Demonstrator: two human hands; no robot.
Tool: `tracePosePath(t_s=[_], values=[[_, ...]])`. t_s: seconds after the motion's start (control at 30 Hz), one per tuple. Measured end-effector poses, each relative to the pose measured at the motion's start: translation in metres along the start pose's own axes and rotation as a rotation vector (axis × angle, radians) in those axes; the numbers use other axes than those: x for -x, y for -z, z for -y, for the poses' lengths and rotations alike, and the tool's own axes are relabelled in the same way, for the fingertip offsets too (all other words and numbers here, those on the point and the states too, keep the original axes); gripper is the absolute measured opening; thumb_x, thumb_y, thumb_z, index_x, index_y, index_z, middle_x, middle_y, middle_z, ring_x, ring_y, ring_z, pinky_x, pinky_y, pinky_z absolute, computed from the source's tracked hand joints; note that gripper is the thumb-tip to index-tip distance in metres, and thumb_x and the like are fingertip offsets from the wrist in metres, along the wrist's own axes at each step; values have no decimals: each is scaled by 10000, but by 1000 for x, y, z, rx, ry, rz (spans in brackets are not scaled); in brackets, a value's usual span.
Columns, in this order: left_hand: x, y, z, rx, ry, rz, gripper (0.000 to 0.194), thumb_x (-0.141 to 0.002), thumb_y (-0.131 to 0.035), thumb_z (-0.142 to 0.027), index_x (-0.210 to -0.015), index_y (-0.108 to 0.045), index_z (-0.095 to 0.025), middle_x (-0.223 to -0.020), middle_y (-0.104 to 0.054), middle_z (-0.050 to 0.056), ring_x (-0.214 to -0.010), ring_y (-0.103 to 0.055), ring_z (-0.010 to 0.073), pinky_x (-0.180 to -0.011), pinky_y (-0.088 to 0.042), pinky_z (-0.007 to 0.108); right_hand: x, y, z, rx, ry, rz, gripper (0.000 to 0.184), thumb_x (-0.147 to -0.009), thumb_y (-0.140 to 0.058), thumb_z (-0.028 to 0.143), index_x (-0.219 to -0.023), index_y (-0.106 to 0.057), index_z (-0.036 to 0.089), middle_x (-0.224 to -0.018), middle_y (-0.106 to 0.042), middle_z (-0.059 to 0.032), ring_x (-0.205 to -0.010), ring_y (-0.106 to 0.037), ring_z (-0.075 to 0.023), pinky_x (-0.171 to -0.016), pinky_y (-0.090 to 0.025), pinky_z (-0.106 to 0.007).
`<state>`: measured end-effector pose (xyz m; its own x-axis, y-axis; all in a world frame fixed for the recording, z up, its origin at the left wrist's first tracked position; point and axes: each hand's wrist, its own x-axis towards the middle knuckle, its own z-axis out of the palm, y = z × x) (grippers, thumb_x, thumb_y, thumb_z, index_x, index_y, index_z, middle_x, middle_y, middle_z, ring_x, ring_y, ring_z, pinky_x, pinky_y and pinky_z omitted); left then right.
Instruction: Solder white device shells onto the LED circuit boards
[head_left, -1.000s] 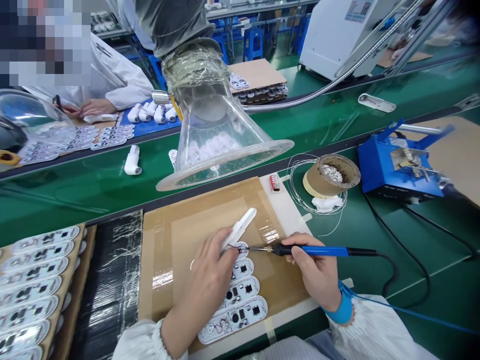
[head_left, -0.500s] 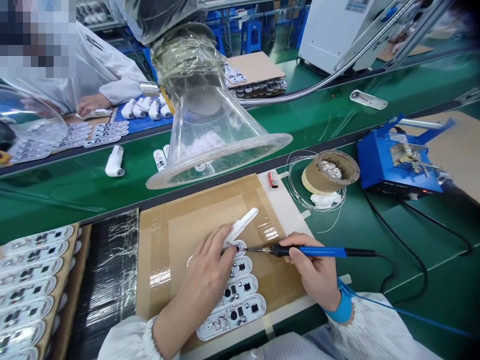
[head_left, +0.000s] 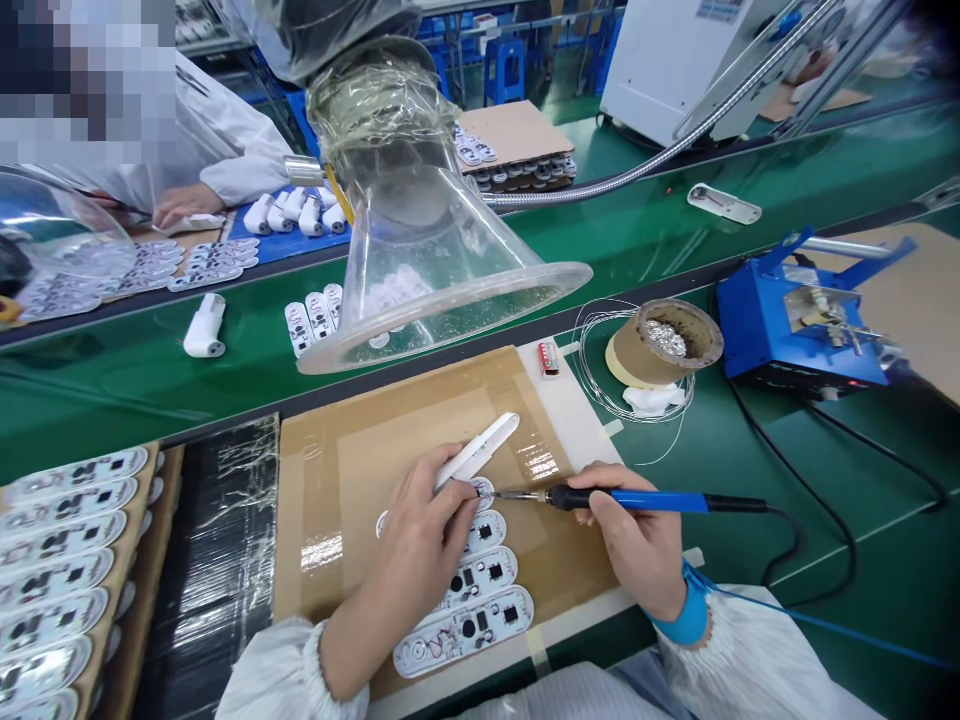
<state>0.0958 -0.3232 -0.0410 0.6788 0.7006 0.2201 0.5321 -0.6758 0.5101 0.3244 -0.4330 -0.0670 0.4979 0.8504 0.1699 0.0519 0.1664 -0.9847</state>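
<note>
My left hand (head_left: 420,530) is closed around the lower end of a slim white plastic casing (head_left: 486,445), which points up and to the right. Its thumb and finger come together beside the topmost white circuit-board panel (head_left: 484,490); any wire between the fingertips is too small to make out. My right hand (head_left: 634,540) grips a blue-and-black soldering iron (head_left: 637,500) like a pen. The iron's metal tip meets the end of that panel, close to my left fingertips. Below, more panels with black chips (head_left: 495,615) lie in a column, partly covered by my left hand.
A clear fume hood (head_left: 442,270) hangs over the cardboard (head_left: 375,400). At right are solder wire (head_left: 589,365), a tip-cleaning pot (head_left: 660,345) and a blue iron stand (head_left: 795,320). Panels (head_left: 60,570) are stacked at left. A co-worker's hand (head_left: 187,205) is across the green belt (head_left: 255,375).
My left hand has drawn back slightly, uncovering more of the casing. The iron has shifted a little to the right. On the belt, a white housing and several panels have moved left.
</note>
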Motion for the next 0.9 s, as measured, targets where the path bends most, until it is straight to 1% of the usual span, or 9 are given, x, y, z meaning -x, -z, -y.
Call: tracePosePath(t_s=[0.1,0.23,0.33,0.43,0.63,0.9], values=[[-1,-3,0,-11,-6,-6,137,-1075,-546,-158,-991,-632,-224,-1455,-539,114,-1313,-607,309,-1035,-596,536,0,0,0,20,-7,25,136,-1032,-672,272,-1019,-806,259,-803,-704,-32,-630,-626,-161,-520,-475,-250],[-2,-1,-1,-15,-18,25,127,-1081,-532,-141,-1021,-612,-220,-1479,-519,111,-1325,-591,300,-1049,-590,531,-2,-1,1,42,-14,61,138,-1031,-669,272,-996,-802,265,-792,-701,-31,-634,-625,-162,-496,-444,-240],[-2,1,-2,-26,-20,54,125,-1095,-514,-144,-1050,-602,-222,-1501,-502,115,-1345,-582,299,-1064,-588,535,-3,-3,4,42,-3,70,141,-1024,-667,261,-979,-801,267,-792,-710,-26,-613,-615,-152,-495,-454,-233],[-2,1,-2,-33,-29,55,128,-1096,-507,-145,-1038,-595,-218,-1495,-506,119,-1339,-594,300,-1065,-590,538,-4,-4,6,48,16,71,147,-1013,-665,241,-975,-804,265,-799,-725,-22,-594,-614,-143,-509,-488,-228],[-4,0,-2,-56,-34,59,130,-1089,-514,-143,-1016,-595,-215,-1486,-522,122,-1316,-616,306,-1046,-601,538,-7,-5,9,51,51,72,169,-994,-652,196,-966,-809,252,-801,-741,-23,-638,-676,-153,-570,-561,-229],[-3,0,-3,-53,-24,53,140,-1088,-517,-151,-1011,-616,-214,-1483,-539,126,-1309,-618,306,-1041,-601,537,-6,-2,7,72,48,66,155,-1007,-659,239,-970,-810,245,-804,-732,-34,-627,-660,-167,-563,-554,-259]])
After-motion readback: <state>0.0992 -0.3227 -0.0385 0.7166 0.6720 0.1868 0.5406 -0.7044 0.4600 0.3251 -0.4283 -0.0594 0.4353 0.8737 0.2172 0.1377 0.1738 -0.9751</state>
